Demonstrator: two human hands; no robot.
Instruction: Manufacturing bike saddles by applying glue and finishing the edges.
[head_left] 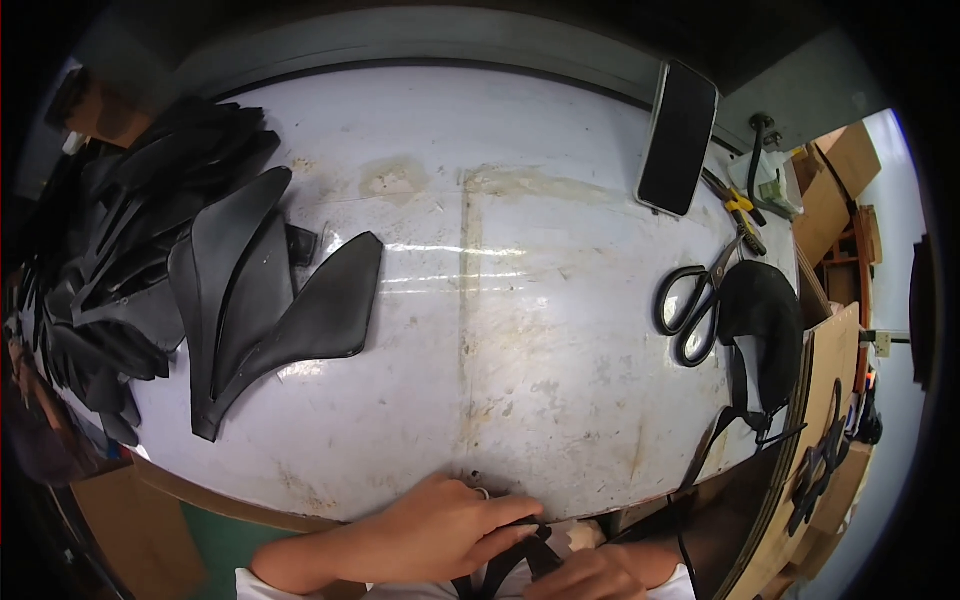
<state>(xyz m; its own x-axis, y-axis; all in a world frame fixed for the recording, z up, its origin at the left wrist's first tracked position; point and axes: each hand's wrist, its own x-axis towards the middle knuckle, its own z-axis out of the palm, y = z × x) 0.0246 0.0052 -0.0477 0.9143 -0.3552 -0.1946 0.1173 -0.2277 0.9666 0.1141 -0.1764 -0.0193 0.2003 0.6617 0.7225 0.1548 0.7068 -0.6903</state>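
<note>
Both hands at the near edge of the scuffed white worktop [520, 330], low in the view. Left hand [440, 530] lies palm down over the edge, fingers closed in a grip on a narrow black strap-like piece [520, 560] that forks downward below the edge. Right hand [590, 575] sits just beside it, mostly cut off by the frame; it touches the same black piece, but whether its grip is closed cannot be told. Left of centre on the worktop, curved black leather-like cut pieces [270, 300] lie fanned out, with a larger heap of similar black pieces [130, 240] beyond them at the left rim. Far right: black-handled scissors [695, 305], a dark rounded shaped piece [765, 320] just beside them, a black phone [678, 135] near the back edge.
</note>
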